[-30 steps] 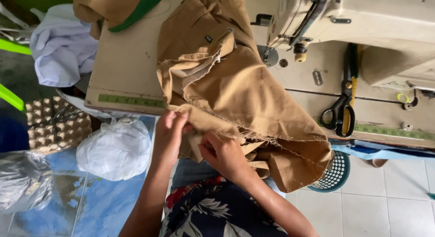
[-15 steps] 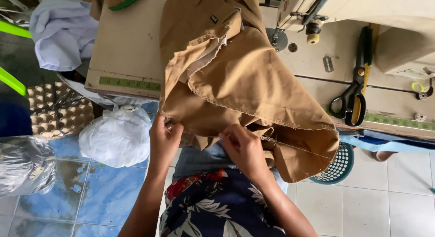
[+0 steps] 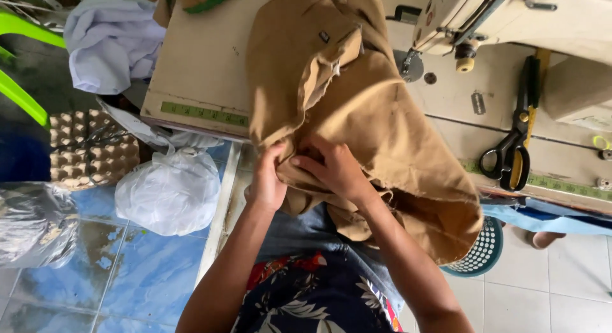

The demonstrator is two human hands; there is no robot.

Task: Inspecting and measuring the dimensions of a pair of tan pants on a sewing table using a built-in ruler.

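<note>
A tan brown garment (image 3: 376, 123) lies over the front edge of the sewing table (image 3: 204, 65) and hangs into my lap. My left hand (image 3: 266, 180) pinches a fold of its lower edge just below the table's rim. My right hand (image 3: 335, 170) grips the same bunched cloth right beside it, the two hands almost touching. The fingertips of both are partly buried in the folds. A small dark button or tag (image 3: 324, 36) shows on the garment higher up.
A sewing machine (image 3: 510, 17) stands at the back right, black scissors (image 3: 513, 151) on the table beside it. White cloth (image 3: 111, 40) lies at far left. On the floor are a white plastic bag (image 3: 169, 193), egg cartons (image 3: 89, 148), a teal basket (image 3: 481, 253).
Both hands have moved up and closer together along the garment's lower edge, gathering the cloth under the table rim. The view has shifted slightly.
</note>
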